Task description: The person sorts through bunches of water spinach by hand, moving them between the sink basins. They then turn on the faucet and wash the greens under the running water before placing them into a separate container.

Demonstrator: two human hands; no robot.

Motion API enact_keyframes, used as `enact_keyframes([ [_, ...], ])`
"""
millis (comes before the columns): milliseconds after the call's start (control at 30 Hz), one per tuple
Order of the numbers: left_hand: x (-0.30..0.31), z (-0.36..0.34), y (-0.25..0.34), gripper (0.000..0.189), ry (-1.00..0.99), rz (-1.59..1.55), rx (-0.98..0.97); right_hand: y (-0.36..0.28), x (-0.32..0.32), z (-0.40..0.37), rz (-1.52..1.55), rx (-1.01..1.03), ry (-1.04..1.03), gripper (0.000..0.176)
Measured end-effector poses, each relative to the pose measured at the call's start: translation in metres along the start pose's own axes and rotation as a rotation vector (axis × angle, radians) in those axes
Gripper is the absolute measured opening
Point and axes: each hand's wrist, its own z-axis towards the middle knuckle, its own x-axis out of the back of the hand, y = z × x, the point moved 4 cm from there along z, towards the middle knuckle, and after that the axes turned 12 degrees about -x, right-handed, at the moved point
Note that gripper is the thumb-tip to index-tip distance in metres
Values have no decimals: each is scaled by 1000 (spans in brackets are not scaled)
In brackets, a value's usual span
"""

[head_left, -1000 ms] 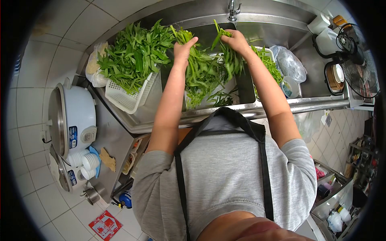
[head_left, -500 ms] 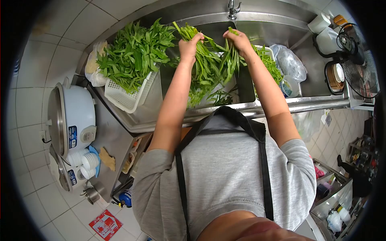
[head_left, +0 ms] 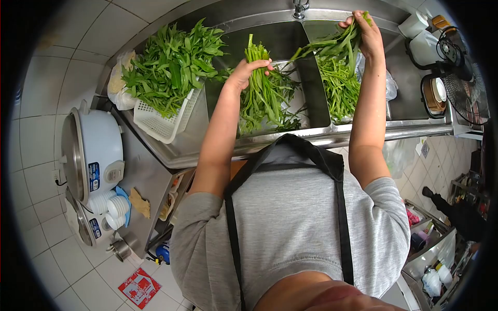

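My left hand [head_left: 248, 73] is wrapped round a thick bunch of water spinach [head_left: 259, 96], stem ends up and leaves hanging down into the middle sink basin [head_left: 282, 39]. Raised at the far right, my right hand [head_left: 367, 39] grips a smaller bunch of water spinach [head_left: 334, 45] whose leafy part trails leftward over the basin divider. Below that hand, cut green stems [head_left: 340, 85] fill a container in the right basin. Loose leaves [head_left: 288, 122] lie in the middle basin.
On the left, a white perforated basket [head_left: 163, 127] carries a tall heap of leafy greens [head_left: 174, 67]. A faucet [head_left: 300, 9] stands behind the basins. Rice cookers [head_left: 98, 150] are at left; a fan [head_left: 461, 72] stands at far right. A person's dark-clothed leg [head_left: 446, 205] shows at right.
My right hand has moved right and away from me, carrying its smaller bunch out of the middle basin. My left hand has come slightly nearer, still holding its bunch.
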Motion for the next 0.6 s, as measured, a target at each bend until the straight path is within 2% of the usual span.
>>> enact_keyframes([
  [67,0,2,1,31,7,11,12,-8,-21,-9,37,64,-76,15],
  [133,-1,4,3,31,14,22,25,-8,-31,-9,190,72,-249,17],
  [167,-2,5,3,31,37,55,40,1,-37,-10,171,41,-224,17],
  [200,-1,6,4,32,59,88,55,6,-47,-14,-25,-13,-165,16],
  [267,0,8,5,33,55,50,40,15,-64,-20,-41,-95,-259,16],
  [400,-5,7,11,33,11,-57,-1,17,-70,-22,29,-59,-291,17],
  [533,-14,9,10,32,-48,-121,-42,-3,-78,-17,311,14,-406,17],
  [600,-28,9,-1,32,-76,-208,58,-2,-81,-12,388,18,-389,16],
])
